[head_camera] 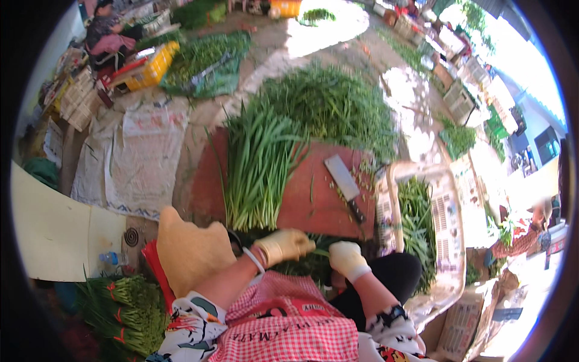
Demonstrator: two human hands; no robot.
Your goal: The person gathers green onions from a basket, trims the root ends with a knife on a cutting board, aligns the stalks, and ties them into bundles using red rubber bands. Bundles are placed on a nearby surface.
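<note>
My left hand [282, 246], in a pale work glove with bracelets at the wrist, is over my lap with its fingers curled. My right hand [347, 259], also gloved, is closed around a green stalk [322, 252] that reaches toward my left fingertips. Whether the left fingers grip that stalk is unclear. Just beyond them, a large bunch of long green garlic chives or similar leafy stalks [255, 181] lies on a reddish board [298, 208], its pale ends toward me. A cleaver [342, 177] rests on the board's right side among small cut bits.
Behind the board rises a big heap of loose greens [334, 102]. A plastic crate [448, 226] holding greens stands at right. At lower left are bundles tied with red bands [131, 312] and a bottle [113, 258]. A white sack [135, 158] lies left; a person [108, 34] sits beyond.
</note>
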